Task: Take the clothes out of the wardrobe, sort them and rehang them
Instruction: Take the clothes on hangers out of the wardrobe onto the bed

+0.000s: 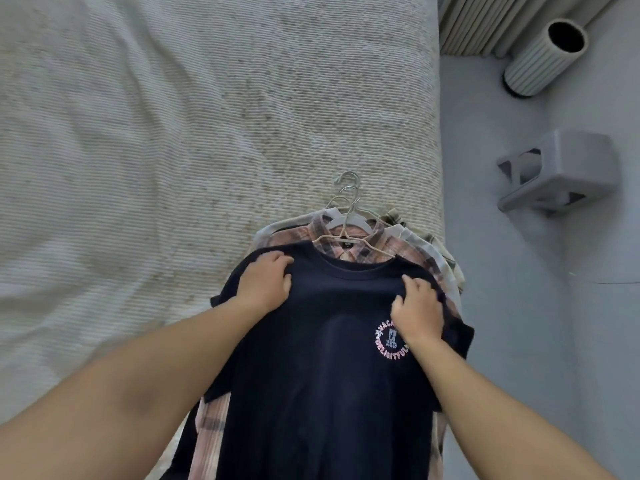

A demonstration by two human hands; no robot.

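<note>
**A:** Centre of the frame, low down: a dark navy T-shirt (322, 358) lies on top of a stack of clothes at the right edge of the bed (173, 133). Where are the hands?

**B:** Both on the shirt's shoulders. The left hand (265, 284) sits on the shoulder toward the left of the frame, fingers curled and bunching the cloth. The right hand (417, 311) pinches a fold of fabric near the collar, just above the round pink-and-white chest print (391, 339).

**A:** And under it?

**B:** A pink plaid shirt (346, 242) peeks out above the collar and again at the lower left, with paler garments (429, 247) fanned out to its right. Several wire hangers (348, 206) poke up above the pile, hooks pointing toward the top of the frame.

**A:** Right side?

**B:** Grey floor, with a ribbed cream cylinder (543, 57) in the upper right corner and a grey plastic stool (561, 168) below it, well apart from the clothes.
</note>
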